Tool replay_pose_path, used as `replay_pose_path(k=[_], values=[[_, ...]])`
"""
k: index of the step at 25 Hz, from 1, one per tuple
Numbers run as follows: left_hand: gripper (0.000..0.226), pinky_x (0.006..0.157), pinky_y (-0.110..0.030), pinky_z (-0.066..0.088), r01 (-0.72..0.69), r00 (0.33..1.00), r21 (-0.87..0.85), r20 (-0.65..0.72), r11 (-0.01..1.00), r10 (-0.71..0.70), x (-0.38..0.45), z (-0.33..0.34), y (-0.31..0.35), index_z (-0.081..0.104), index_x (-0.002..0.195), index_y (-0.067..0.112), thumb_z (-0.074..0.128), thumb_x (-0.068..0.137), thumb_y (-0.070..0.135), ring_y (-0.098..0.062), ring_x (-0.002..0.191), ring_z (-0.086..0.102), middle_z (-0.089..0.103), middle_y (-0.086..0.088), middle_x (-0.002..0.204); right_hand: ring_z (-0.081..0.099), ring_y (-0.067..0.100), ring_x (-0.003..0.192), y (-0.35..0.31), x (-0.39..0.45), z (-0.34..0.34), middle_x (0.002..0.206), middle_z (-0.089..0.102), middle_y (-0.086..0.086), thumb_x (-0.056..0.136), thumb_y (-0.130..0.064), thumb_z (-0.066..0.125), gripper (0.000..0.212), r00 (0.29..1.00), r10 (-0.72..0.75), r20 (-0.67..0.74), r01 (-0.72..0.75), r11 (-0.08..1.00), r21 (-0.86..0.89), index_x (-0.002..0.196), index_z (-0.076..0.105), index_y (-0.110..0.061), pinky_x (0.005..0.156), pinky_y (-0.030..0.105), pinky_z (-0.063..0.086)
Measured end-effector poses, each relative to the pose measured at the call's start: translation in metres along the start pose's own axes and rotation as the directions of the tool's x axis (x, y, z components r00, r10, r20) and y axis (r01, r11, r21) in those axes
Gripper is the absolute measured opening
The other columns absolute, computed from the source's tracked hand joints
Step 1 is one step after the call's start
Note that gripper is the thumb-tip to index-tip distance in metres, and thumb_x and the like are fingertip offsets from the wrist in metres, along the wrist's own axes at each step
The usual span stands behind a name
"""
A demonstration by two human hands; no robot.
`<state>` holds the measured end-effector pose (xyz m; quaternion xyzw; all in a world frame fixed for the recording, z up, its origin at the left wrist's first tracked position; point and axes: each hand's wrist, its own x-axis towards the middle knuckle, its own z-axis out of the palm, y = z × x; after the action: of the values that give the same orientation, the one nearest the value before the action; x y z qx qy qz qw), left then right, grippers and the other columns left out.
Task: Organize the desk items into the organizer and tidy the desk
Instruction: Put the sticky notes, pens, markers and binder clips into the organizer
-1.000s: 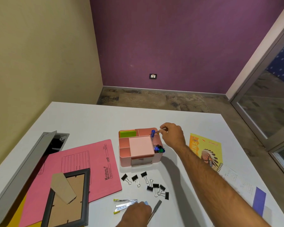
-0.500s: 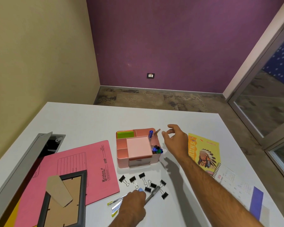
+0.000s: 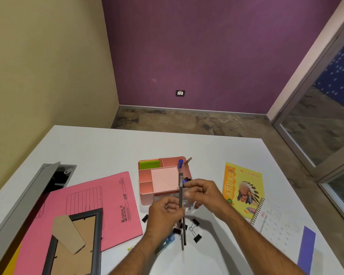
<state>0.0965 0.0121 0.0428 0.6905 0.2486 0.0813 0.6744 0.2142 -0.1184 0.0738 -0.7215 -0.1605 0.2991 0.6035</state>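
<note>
1. Far left: gray frame-like panel (image 3: 22, 197) at the desk edge, with a pink folder (image 3: 99, 203) beside it and a dark picture frame (image 3: 75, 243) lying face down on the folder. None of these were in my hands.
2. Centre: the pink organizer (image 3: 147, 185) sat on the white desk (image 3: 107, 147), with green sticky notes (image 3: 149, 164) in a back slot, a pink pad (image 3: 164, 178) in the big tray and a blue pen (image 3: 180, 163) upright in the right-hand cup.
3. My left hand (image 3: 163, 217) was just in front of the organizer, fingers curled round a bunch of pens (image 3: 180, 187); one gray barrel stuck up past the organizer's front edge, and others poked out below the fist.
4. Black binder clips (image 3: 196, 229) lay loose on the desk under and beside that hand.
5. My right hand (image 3: 205, 192) was at the top of the bunch, fingers bent toward it; blurred, so I could not tell whether it was gripping a pen.
6. Right: yellow book (image 3: 243, 187) and a spiral calendar (image 3: 276, 225), well apart from the organizer.
7. Step in hand, as I judged it: moving pens into the organizer's cup. Next would call for the right hand to take one barrel cleanly, then drop it upright next to the blue pen. Clips, folder and books were not yet sorted.
</note>
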Motion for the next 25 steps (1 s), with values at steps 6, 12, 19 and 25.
replay_pose_path(k=[6, 12, 19, 25], values=[[0.019, 0.063, -0.028, 0.057, -0.088, 0.996, 0.111, 0.03, 0.99, 0.085, 0.004, -0.003, 0.005, 0.073, 0.079, 0.02, 0.08, 0.068, 0.006, -0.007, 0.059, 0.058, 0.071, 0.002, 0.069, 0.06, 0.021, 0.057, -0.016, 0.007, 0.017, 0.061, 0.065, 0.011, 0.077, -0.003, 0.077, 0.018, 0.983, -0.114, -0.145, 0.121, 0.992, 0.042, 0.094, 0.07, -0.003, 0.055, 0.03, 0.05], [0.028, 0.053, -0.015, 0.044, -0.058, 0.998, 0.111, 0.006, 0.992, 0.057, 0.023, -0.01, 0.015, 0.071, 0.1, 0.016, 0.065, 0.079, -0.001, 0.0, 0.054, 0.05, 0.064, 0.012, 0.07, 0.07, 0.027, 0.063, -0.057, 0.029, 0.024, 0.065, 0.068, 0.01, 0.081, -0.002, 0.072, 0.022, 0.85, -0.295, -0.436, 0.318, 0.948, -0.02, 0.101, 0.064, -0.007, 0.057, 0.036, 0.057], [0.02, 0.064, -0.014, 0.055, -0.034, 0.987, 0.1, -0.151, 0.994, 0.048, 0.025, -0.027, 0.01, 0.077, 0.094, 0.018, 0.072, 0.08, 0.003, -0.009, 0.08, 0.068, 0.072, 0.004, 0.09, 0.07, 0.015, 0.088, -0.069, 0.079, 0.021, 0.102, 0.072, 0.004, 0.088, -0.014, 0.068, 0.023, 0.683, -0.563, -0.466, 0.304, 0.799, -0.52, 0.111, 0.067, -0.013, 0.079, 0.035, 0.061], [0.016, 0.067, -0.018, 0.058, -0.074, 0.96, -0.036, -0.275, 0.997, 0.061, 0.038, -0.039, 0.027, 0.077, 0.096, 0.016, 0.075, 0.082, 0.01, -0.012, 0.078, 0.071, 0.075, 0.002, 0.088, 0.064, 0.016, 0.104, -0.037, 0.098, 0.023, 0.114, 0.072, 0.0, 0.091, -0.027, 0.063, 0.025, 0.825, -0.4, -0.4, 0.035, 0.741, -0.671, 0.113, 0.071, -0.02, 0.092, 0.028, 0.049]])
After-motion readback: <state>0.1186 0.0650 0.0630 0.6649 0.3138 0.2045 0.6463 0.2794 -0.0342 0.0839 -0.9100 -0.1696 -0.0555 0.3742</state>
